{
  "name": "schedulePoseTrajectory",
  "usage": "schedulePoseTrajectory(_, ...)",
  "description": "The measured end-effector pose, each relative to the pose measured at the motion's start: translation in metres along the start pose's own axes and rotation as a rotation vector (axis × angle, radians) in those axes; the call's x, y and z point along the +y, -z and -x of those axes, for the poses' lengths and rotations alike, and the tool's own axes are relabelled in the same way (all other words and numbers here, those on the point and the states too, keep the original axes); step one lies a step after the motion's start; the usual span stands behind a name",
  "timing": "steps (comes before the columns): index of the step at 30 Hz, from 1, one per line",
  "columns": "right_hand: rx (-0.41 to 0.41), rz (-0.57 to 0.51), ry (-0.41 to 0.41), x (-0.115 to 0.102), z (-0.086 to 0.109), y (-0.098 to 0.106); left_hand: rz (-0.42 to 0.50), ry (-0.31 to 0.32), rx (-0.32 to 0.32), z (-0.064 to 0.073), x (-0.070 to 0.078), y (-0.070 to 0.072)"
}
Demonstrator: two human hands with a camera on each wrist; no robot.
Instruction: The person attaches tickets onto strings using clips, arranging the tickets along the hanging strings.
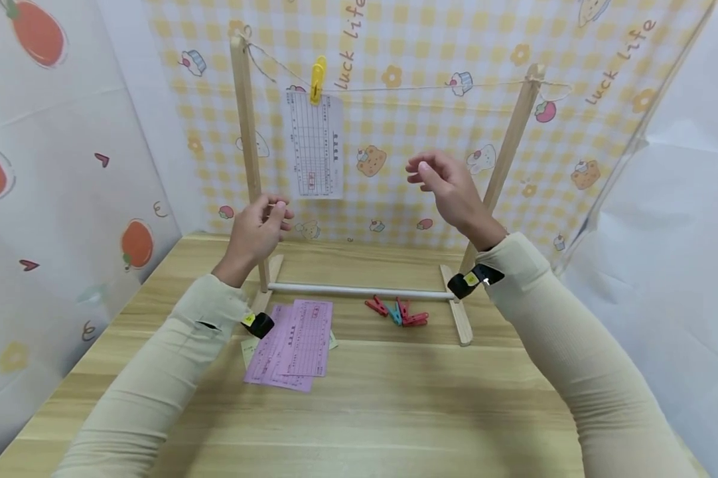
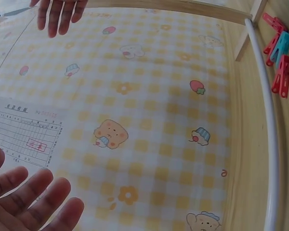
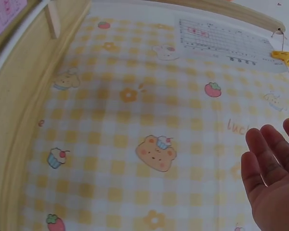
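Observation:
A white printed slip hangs from a string, held by a yellow clothespin near the left post. My left hand is raised beside the slip's lower left corner, its fingers loosely bent around nothing. In the left wrist view those fingers are spread in front of the slip. To the right of the slip, below the string, my right hand is held up near the right post with relaxed fingers and nothing in it. The right wrist view shows its palm bare.
Pink printed slips lie overlapping on the table, with a yellowish slip partly under them. Several red and blue clothespins sit near the white bar. Wooden posts carry the string.

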State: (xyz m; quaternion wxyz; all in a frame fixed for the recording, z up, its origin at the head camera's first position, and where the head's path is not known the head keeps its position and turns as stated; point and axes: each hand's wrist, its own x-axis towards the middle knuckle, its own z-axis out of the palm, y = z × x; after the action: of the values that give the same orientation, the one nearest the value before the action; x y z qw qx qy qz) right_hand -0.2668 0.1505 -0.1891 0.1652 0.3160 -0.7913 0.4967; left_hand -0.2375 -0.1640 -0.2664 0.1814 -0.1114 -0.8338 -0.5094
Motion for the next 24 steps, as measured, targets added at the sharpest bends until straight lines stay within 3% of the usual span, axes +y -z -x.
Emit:
schedulePoseTrajectory(7,-0.059,-0.054,-0.095,0.017,0.016,0.003,-0.052,0.01,-0.045,0.006,-0.009,-0.004)
schedulePoseTrajectory(14,-0.077,-0.116,-0.133,0.033,0.029,0.002,-0.066,-0.012,-0.068,0.015,-0.018,-0.012)
schedulePoseTrajectory(24,-0.072,-0.012,-0.186,0.055,0.047,-0.001,-0.133,-0.002,-0.127,0.025,-0.028,-0.017)
